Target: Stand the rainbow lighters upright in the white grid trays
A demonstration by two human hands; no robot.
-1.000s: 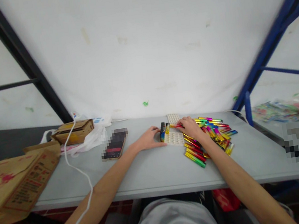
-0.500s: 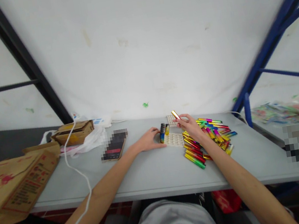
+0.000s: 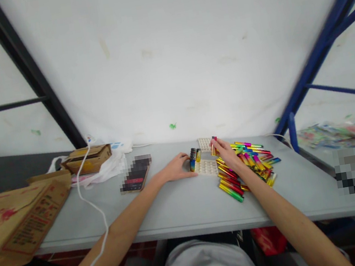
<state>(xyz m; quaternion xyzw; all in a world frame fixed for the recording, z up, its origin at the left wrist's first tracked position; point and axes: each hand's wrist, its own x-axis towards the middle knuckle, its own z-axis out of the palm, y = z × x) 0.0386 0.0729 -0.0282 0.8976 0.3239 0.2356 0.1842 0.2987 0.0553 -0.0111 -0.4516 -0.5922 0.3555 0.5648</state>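
Observation:
My left hand (image 3: 179,167) is curved round the left edge of a white tray with rows of holes (image 3: 207,168), thumb at its front corner and fingers behind. Close to those fingers, a row of dark-topped blue and gold tubes (image 3: 192,161) stands upright in the tray. One gold tube (image 3: 198,155) stands beside the row. My right hand (image 3: 225,150) pinches a shiny red and gold tube (image 3: 213,146), held roughly upright above the tray's right side. Under my right forearm lies a loose pile of shiny coloured tubes (image 3: 231,185).
A second white holed tray (image 3: 204,144) lies behind, near the wall. On the left are a phone (image 3: 136,173), a small cardboard box (image 3: 92,159) on a plastic bag, and a larger carton (image 3: 19,221). A white cable (image 3: 99,208) crosses my left forearm.
The tube in my right hand has turned from tilted to nearly upright, now showing its red end on top. My right hand has shifted slightly down. My left hand stays at the tray.

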